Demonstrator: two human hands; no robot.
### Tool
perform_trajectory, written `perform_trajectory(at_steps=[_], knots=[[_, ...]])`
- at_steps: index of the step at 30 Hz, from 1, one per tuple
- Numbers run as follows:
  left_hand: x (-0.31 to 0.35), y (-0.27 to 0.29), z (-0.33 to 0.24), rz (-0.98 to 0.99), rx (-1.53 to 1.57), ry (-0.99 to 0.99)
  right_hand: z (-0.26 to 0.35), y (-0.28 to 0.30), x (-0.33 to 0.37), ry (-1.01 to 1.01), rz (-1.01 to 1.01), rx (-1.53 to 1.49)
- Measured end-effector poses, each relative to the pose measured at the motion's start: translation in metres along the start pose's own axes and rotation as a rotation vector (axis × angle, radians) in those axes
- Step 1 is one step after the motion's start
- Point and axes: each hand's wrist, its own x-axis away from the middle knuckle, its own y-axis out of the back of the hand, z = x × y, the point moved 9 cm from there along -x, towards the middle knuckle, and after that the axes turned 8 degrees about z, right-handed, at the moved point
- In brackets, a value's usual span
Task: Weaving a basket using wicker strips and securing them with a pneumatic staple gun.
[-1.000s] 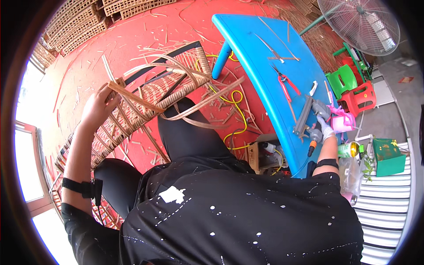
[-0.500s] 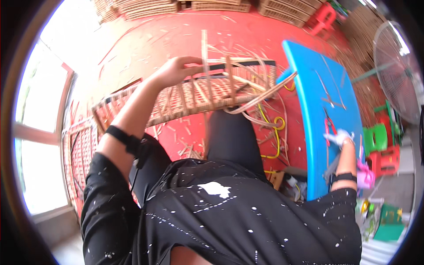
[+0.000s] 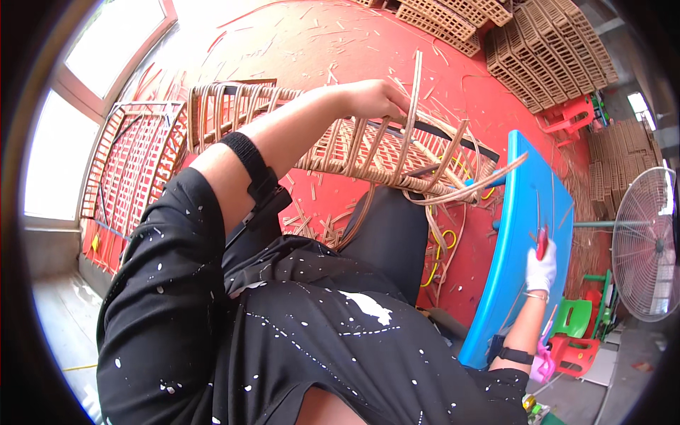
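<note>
A half-woven rattan basket [image 3: 340, 145] with a dark frame lies across in front of my knees. My bare left hand [image 3: 374, 98] is over its far side, fingers closed at an upright rattan strip [image 3: 415, 95] that rises from the weave. Over the blue table [image 3: 496, 283] at the right, my right hand [image 3: 542, 273] wears a white glove and is closed around red-handled pliers [image 3: 542, 243]. The jaws of the pliers are hard to make out. Loose rattan ends [image 3: 489, 183] stick out from the basket's right end toward the table edge.
Cut rattan scraps [image 3: 312, 225] litter the red floor. Another woven frame [image 3: 134, 159] leans at the left by the window. Stacked woven panels [image 3: 545, 53] stand at the back right. A standing fan [image 3: 646, 244] and small green and red chairs [image 3: 572, 319] are beyond the table.
My right hand has picked up the pliers, which lay on the table before under the glove. My left hand's fingers have closed in at the upright strip. The whole view has turned.
</note>
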Motion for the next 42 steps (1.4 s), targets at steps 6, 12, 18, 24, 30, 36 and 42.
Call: perform_trajectory(at_steps=[6,12,18,24,30,36,42], knots=[[0.000,0.000,0.000,-0.039,-0.023,0.022,0.181,-0.045,-0.014,0.548,0.046,0.278],[0.001,0.001,0.003,-0.029,0.020,0.037,0.251,-0.075,-0.034,0.504,0.054,0.325],[-0.001,0.002,0.000,-0.052,0.019,-0.020,0.276,-0.072,-0.025,0.610,-0.015,0.239],[-0.005,0.001,0.012,-0.033,0.085,0.092,0.286,-0.077,-0.032,0.520,0.054,0.350],[-0.005,0.003,0.015,-0.046,0.096,0.078,0.288,-0.084,-0.032,0.549,0.059,0.326],[-0.006,0.002,0.009,-0.014,0.045,0.049,0.288,-0.097,-0.034,0.560,0.054,0.430],[-0.006,0.002,0.009,-0.025,0.021,0.022,0.291,-0.093,-0.028,0.625,-0.027,0.369]])
